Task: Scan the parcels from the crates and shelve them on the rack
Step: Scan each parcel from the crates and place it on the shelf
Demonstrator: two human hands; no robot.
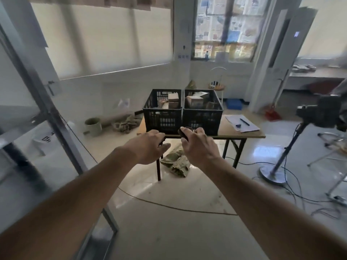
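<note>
So the biggest thing here is the folding table (244, 135), sitting out past both hands, with two black crates (183, 111) side by side on it, straight ahead of the fingertips. The parcels (194, 101) are still in the crates: cardboard boxes poking up, a couple in the one beyond the left hand and a few more in the one beyond the right. Off to the right of the right hand there's a sheet of paper (242, 123) with a pen (244, 121) on it, near the table edge. On the floor underneath both hands lies a crumpled sack (176, 161).

The rack isn't clearly in view. There's a metal frame way off to the left of the left hand, but I can't tell if that's it.

Hands: the right hand (199, 145) is curled round a small dark scanner (183, 133), gripping it with the front end pointing toward the crates. The left hand (148, 146) is empty, fingers loosely bent, palm down, reaching forward.

My read: this is the approach, right at the start of a cycle, nothing picked yet. Next move probably needs the free left hand to go over a crate rim and lift one box out, label side turned up, so the scanner can be aimed at it.
</note>
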